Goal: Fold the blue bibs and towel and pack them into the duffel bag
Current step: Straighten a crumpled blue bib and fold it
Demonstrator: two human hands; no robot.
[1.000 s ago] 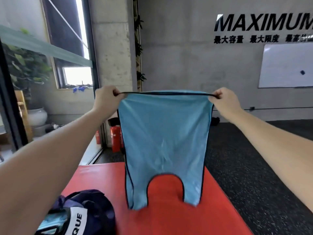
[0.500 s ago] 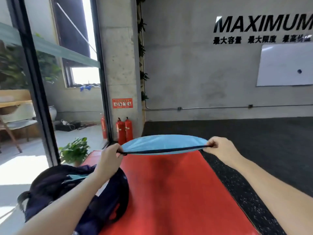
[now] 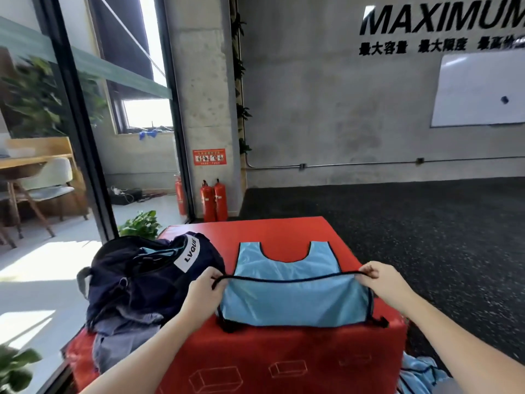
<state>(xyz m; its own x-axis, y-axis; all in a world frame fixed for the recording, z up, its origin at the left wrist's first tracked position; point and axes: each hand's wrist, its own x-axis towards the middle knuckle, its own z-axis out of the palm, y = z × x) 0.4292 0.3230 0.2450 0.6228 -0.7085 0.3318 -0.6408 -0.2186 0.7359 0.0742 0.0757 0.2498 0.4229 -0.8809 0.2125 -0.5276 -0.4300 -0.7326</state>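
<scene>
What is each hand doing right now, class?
Left hand: fingers pinch the blue bib at its near-left corner.
Right hand: fingers pinch the bib's near-right corner.

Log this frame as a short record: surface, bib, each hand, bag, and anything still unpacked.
surface: red padded block
bib: blue bib lying on the block, neck cutout on the far side
left hand: left hand pinches the bib's black-trimmed edge at its left corner
right hand: right hand pinches the same edge at its right corner
bag: dark duffel bag left of the bib, open
unpacked: more blue fabric on the floor, lower right
</scene>
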